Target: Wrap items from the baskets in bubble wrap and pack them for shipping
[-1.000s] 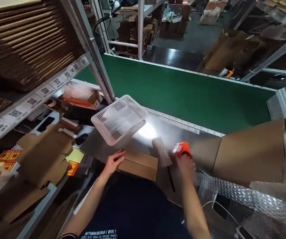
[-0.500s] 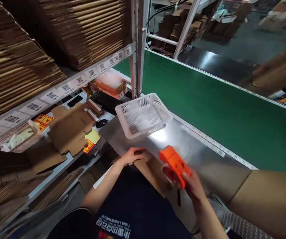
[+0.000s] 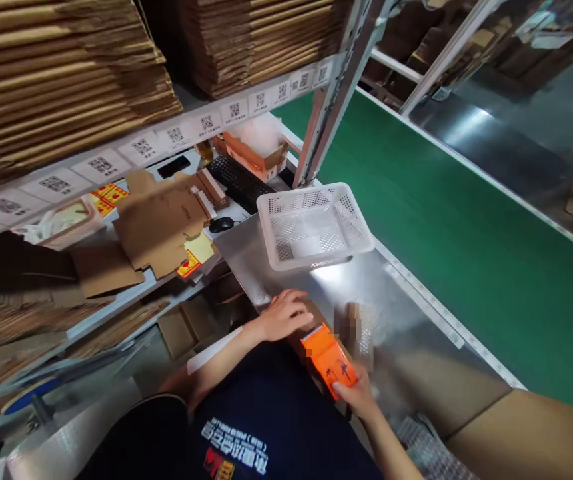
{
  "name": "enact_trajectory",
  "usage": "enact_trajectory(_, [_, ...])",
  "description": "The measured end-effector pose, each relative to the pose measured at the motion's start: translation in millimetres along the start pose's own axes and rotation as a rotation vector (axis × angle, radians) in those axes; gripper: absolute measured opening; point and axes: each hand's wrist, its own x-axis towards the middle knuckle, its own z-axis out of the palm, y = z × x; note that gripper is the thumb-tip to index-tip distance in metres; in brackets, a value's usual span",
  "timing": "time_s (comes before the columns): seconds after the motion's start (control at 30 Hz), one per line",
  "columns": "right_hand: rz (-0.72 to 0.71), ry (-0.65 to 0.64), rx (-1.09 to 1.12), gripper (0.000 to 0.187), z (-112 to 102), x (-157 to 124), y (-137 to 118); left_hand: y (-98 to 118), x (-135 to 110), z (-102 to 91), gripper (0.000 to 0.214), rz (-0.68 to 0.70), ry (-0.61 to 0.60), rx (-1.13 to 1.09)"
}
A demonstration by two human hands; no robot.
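Observation:
An orange tape dispenser (image 3: 327,357) is in my right hand (image 3: 359,393), its front end down on a small cardboard box (image 3: 311,312) close to my body. My left hand (image 3: 286,315) rests on the far end of that box with its fingers stretched out, close to the dispenser's front. Much of the box is hidden under my hand and the dispenser. Just right of the box, a bubble-wrapped item (image 3: 364,333) lies on the metal table (image 3: 401,320); part of it is blurred out.
Beyond my hands stands a white perforated basket (image 3: 316,257). A green conveyor belt (image 3: 441,220) runs along the right side. A large carton (image 3: 531,427) sits at lower right. To the left are a flat cardboard blank (image 3: 159,220), a mouse (image 3: 221,225) and a keyboard (image 3: 241,183), under shelved cardboard stacks (image 3: 66,87).
My right hand has brought the tape dispenser left and down onto the box. My left hand has flattened over the box's end. The bubble-wrapped item has come into sight, and the view has shifted.

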Motion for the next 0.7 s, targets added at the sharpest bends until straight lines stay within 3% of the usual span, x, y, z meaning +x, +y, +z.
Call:
enact_trajectory(0.13, [0.009,0.013,0.0,0.06,2,2,-5,27,-7,-3.6,0.027,0.027,0.023,0.163])
enact_trajectory(0.27, [0.062,0.036,-0.018,0.059,2,2,-5,30,-9,-0.1,0.029,0.034,0.077,0.206])
enact_trajectory(0.47, [0.168,0.048,-0.079,0.065,5,2,-14,9,-9,1.4,0.027,0.153,0.121,0.278])
enact_trajectory(0.57, [0.268,0.03,-0.122,0.064,3,2,-31,-8,-3,-8.9,0.022,0.243,0.207,0.467])
enact_trajectory(0.7, [0.357,-0.014,-0.228,0.06,-4,-2,-49,-32,11,-26.8,0.022,0.207,0.259,0.593])
